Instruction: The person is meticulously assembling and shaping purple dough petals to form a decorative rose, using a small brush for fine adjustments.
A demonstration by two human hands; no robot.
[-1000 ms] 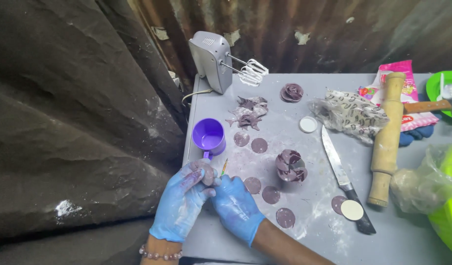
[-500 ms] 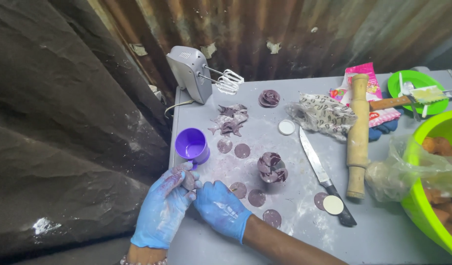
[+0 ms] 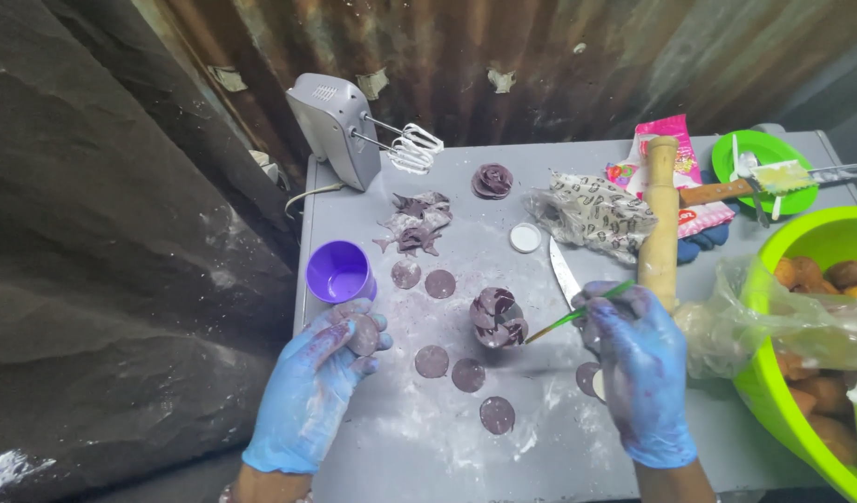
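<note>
Low in the frame, left of centre, my left hand (image 3: 321, 391) in its blue glove curls loosely around 1 purple dough disc (image 3: 362, 334), which lies against my fingertips. At the lower right my right hand (image 3: 641, 373), gloved too, pinches a thin green stick (image 3: 577, 316) that slants left toward the half-built dough rose (image 3: 496, 317) in the middle of the frame; the stick's tip is just beside the rose, and I cannot tell whether it touches.

Between my hands, 3 more flat purple discs (image 3: 467, 374) lie on the floured grey table (image 3: 410, 447). Just above my left hand stands a purple cup (image 3: 339, 273), with 2 discs to its right. A knife (image 3: 564, 274) and a wooden rolling pin (image 3: 660, 219) sit above my right hand, and a green bowl (image 3: 819, 244) of fried pieces fills the right edge.

Farther up lie dough scraps (image 3: 414, 224), a finished rose (image 3: 492, 181), a white cap (image 3: 525, 237) and, upper left, a grey hand mixer (image 3: 340, 130).
</note>
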